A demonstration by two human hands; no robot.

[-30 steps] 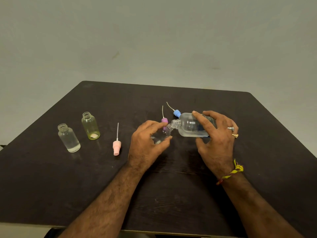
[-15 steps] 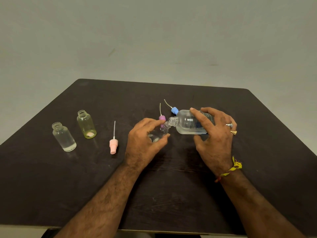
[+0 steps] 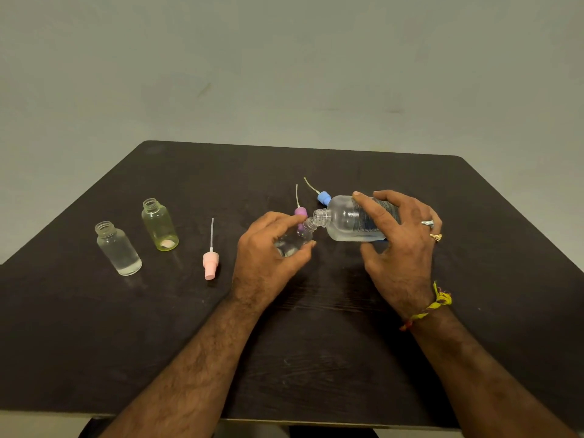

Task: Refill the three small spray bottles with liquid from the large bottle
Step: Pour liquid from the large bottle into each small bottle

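Observation:
My right hand [image 3: 401, 248] grips the large clear bottle [image 3: 344, 221], tipped almost flat with its open neck pointing left. That neck meets the mouth of a small clear bottle [image 3: 295, 238], tilted and held in my left hand [image 3: 268, 257]. A little liquid shows in the small bottle's base. Two other small bottles stand uncapped at the left: a clear one [image 3: 117, 249] with a little liquid and a yellowish one [image 3: 159, 225]. Three spray tops with dip tubes lie on the table: pink [image 3: 210, 263], purple [image 3: 300, 213] and blue [image 3: 324, 197].
Everything sits on a dark wooden table [image 3: 316, 358] before a plain grey wall. The table's front edge runs along the bottom of the view, and its far right corner [image 3: 459, 158] is rounded.
Both hands have held the same pose with the two bottle mouths together. Only the camera has shifted slightly; the large bottle's tilt looks about the same.

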